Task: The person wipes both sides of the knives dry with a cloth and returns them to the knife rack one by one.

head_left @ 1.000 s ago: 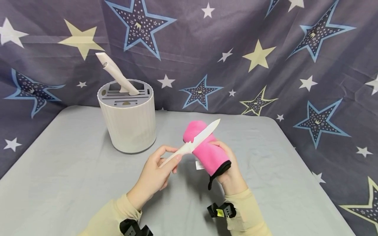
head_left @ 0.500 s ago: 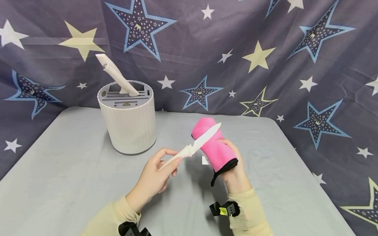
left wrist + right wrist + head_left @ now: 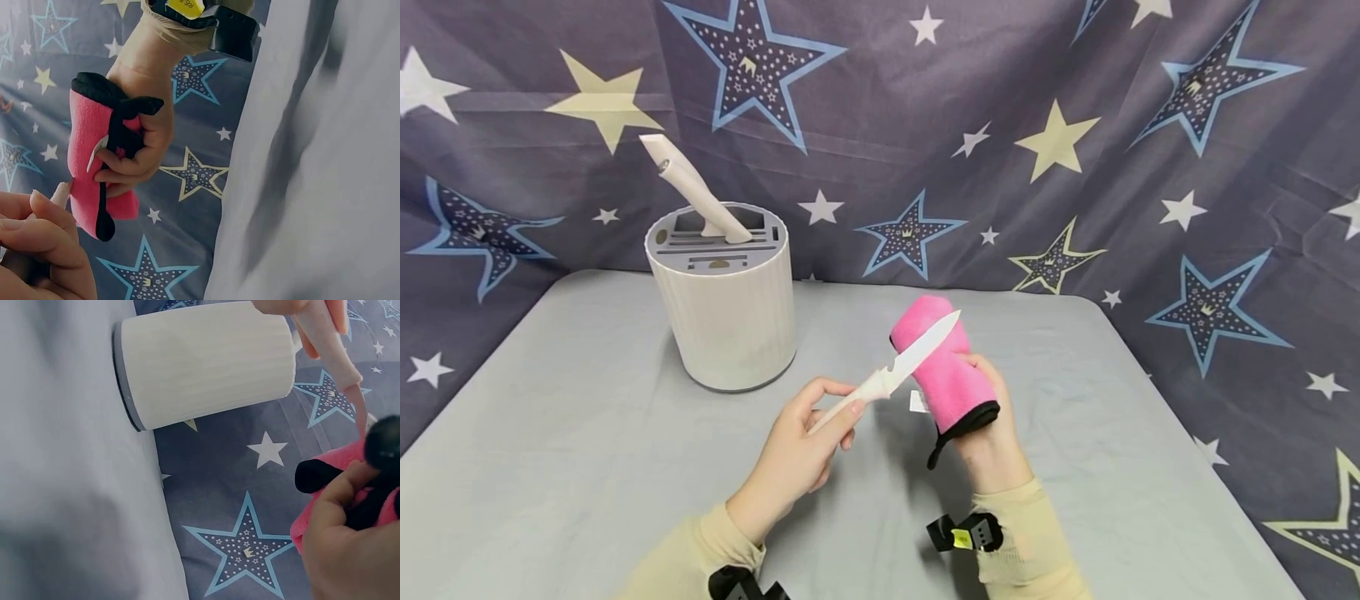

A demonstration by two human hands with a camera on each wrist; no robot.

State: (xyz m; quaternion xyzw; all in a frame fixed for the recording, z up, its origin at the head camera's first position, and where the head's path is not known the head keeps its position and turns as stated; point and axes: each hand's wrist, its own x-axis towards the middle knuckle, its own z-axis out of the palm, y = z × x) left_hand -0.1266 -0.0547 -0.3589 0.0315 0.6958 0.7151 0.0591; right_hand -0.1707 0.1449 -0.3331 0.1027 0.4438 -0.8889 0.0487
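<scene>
In the head view my left hand (image 3: pixel 801 446) grips the handle of a white knife (image 3: pixel 917 348), its blade slanting up to the right. My right hand (image 3: pixel 994 437) holds a folded pink cloth (image 3: pixel 953 387) with black edging and a small white tag. The blade overlaps the front of the cloth in this view. From the left wrist, the right fingers curl round the cloth (image 3: pixel 87 137), and the left hand (image 3: pixel 47 247) shows at the lower left. The right wrist view shows the knife handle (image 3: pixel 331 347) above the cloth, with most of the blade hidden.
A ribbed cream knife block (image 3: pixel 722 321) stands on the grey-covered table (image 3: pixel 587 467) at the back left. Another light-handled knife (image 3: pixel 696 190) leans in its slotted grey top. Behind the table hangs a dark curtain (image 3: pixel 880 100) printed with stars.
Over the second, the right hand and cloth have moved a little to the right and slightly back left, and less of the blade overlaps the cloth. The left hand keeps its hold on the knife.
</scene>
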